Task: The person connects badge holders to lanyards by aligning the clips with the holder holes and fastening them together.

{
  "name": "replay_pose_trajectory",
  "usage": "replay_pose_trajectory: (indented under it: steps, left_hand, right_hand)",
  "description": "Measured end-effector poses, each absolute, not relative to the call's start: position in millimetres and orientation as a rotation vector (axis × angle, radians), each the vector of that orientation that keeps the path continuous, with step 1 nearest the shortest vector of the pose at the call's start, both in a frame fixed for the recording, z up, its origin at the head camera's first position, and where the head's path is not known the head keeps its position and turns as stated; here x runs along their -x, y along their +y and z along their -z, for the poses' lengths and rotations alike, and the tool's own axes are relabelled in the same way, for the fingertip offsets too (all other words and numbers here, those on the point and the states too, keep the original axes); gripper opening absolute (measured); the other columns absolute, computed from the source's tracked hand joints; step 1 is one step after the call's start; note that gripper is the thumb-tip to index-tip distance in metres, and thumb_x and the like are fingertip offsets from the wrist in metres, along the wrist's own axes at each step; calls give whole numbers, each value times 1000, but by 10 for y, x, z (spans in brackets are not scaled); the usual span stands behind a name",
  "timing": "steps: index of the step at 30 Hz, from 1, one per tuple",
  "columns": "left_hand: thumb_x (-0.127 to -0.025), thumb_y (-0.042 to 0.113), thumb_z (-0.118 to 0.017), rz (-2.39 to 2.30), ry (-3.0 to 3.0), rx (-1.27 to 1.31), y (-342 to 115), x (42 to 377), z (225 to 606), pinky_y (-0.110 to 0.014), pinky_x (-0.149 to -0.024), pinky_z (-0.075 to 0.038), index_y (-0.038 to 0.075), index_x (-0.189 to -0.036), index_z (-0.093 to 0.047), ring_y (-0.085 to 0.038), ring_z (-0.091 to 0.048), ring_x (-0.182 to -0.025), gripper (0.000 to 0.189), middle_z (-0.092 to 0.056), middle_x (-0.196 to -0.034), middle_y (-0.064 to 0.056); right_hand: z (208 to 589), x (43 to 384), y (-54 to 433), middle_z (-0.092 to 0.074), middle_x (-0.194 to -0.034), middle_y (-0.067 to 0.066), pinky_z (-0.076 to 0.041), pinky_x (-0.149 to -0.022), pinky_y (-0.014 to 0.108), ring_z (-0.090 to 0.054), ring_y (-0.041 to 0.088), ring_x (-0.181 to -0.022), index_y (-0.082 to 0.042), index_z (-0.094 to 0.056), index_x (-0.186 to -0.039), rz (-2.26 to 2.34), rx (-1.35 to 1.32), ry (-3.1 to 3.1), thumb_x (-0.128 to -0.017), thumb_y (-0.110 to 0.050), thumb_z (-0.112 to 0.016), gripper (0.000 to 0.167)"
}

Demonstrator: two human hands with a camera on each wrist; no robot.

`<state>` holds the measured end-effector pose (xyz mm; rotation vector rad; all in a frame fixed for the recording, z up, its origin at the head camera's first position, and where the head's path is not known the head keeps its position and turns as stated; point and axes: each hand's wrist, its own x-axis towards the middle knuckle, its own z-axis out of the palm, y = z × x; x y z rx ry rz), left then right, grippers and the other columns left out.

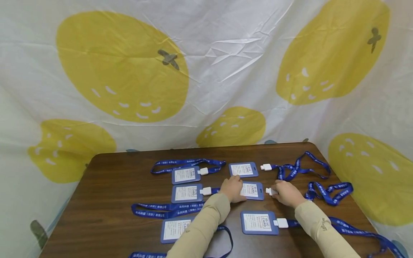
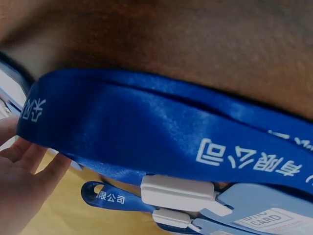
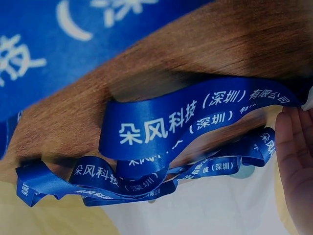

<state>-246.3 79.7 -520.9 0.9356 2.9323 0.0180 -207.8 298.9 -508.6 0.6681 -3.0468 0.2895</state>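
Observation:
Between the two middle rows, my left hand (image 1: 233,189) grips the left end of a blue badge holder (image 1: 253,190) with a white ID/IC card in it. Just to its right, my right hand (image 1: 287,193) pinches the white clip (image 1: 269,191) of a blue lanyard (image 1: 329,193). A small gap separates clip and holder. In the left wrist view, fingers (image 2: 29,156) show behind a nearby lanyard band (image 2: 117,122), and their hold is partly hidden. The right wrist view shows my right fingers (image 3: 296,142) at the end of the printed strap (image 3: 195,110).
Behind lie an unattached badge holder (image 1: 243,169) and a lanyard with a white clip (image 1: 266,167). Badge holders with clips joined lie at left (image 1: 185,175) and front right (image 1: 259,223). A lemon-print cloth (image 1: 226,71) hangs behind the brown table (image 1: 106,200).

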Motion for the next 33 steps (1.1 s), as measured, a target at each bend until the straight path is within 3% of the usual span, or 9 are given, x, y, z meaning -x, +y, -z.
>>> replay_pose_trajectory:
  steps: [13, 33]
  left_hand:
    - [-71, 49, -72, 2, 2939, -865, 846, 2420, 5202, -32, -77, -44, 11, -106, -65, -16, -49, -99, 52, -52, -105, -2]
    - [-71, 47, -72, 6, 2940, -843, 848, 2394, 5135, -32, -76, -46, 13, -98, -68, -16, -50, -99, 44, -52, -106, -2]
  right_hand:
    - [5070, 2068, 2984, -58, -72, 7, -48, -57, 38, -58, 23, -65, 0, -61, -82, -154, -703, -2996, -74, -4, -70, 13]
    - [5075, 2130, 3018, -57, -68, 4, -48, -55, 33, -56, 19, -62, -3, -64, -83, -47, -909, -2873, -72, 0, -71, 14]
